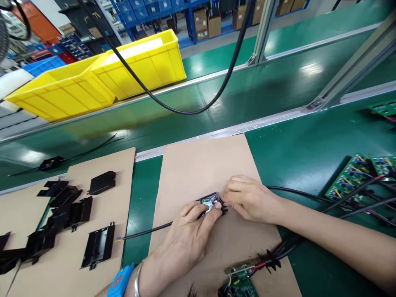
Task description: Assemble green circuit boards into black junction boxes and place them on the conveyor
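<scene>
A green circuit board (239, 284) with wires lay nearest. On the cardboard sheet (204, 165) both hands met: left hand (185, 235) and right hand (250, 198) had their fingers closed on a small black housing (212, 203). Uneven pressing could pinch its thin wires, I think.

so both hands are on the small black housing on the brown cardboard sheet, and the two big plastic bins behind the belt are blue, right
Not quite: the two large plastic bins are yellow, not blue, as the head view shows. The rest holds: the left hand and right hand both hold the small black plastic housing over the brown cardboard sheet.
</scene>
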Motion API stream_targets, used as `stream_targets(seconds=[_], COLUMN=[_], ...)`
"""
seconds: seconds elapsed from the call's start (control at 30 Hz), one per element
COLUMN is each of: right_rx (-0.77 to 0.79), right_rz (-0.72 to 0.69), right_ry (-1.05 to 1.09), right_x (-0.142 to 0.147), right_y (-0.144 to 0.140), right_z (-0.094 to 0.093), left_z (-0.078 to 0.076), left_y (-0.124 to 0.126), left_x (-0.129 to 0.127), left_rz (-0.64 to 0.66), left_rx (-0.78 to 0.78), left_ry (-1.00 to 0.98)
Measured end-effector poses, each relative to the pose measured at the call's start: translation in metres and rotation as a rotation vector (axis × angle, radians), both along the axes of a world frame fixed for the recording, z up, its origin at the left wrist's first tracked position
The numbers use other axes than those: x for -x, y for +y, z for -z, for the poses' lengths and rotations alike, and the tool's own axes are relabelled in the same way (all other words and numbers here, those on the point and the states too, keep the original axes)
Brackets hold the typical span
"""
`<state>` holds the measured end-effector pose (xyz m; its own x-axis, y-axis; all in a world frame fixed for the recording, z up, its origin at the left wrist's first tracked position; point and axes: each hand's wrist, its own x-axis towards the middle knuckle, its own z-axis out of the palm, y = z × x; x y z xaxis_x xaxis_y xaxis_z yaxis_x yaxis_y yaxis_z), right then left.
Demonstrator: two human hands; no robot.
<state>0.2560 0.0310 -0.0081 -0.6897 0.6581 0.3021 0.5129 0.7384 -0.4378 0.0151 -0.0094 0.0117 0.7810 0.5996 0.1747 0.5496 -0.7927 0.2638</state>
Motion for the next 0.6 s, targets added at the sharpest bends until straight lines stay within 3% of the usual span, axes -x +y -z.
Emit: stream_targets(seconds=[0.1,0.23,0.37,0.47,0.6], right_rx=[0.058,0.059,-0.021,-0.091,-0.120], right_rz=[0.037,0.053,0.090,0.160,0.434], right_ry=[-0.084,-0.064,0.062,-0.090,-0.452], right_x=[-0.006,-0.006,-0.011,-0.034,-0.075], right_y=[0.002,-0.001,0.010,0.053,0.144], right_z=[-0.007,-0.019,-0.042,-0.067,-0.091], left_z=[-0.008,-0.006,-0.009,-0.031,-0.056], left_y=[0.001,-0.003,0.008,0.047,0.137], left_x=[0.010,0.031,0.055,0.075,0.087], left_rz=[-0.052,-0.244,-0.328,-0.494,-0.648], left_rx=[0.090,-0.033,-0.067,-0.149,-0.225], left_ry=[-0.044,-0.042,0.023,0.173,0.237])
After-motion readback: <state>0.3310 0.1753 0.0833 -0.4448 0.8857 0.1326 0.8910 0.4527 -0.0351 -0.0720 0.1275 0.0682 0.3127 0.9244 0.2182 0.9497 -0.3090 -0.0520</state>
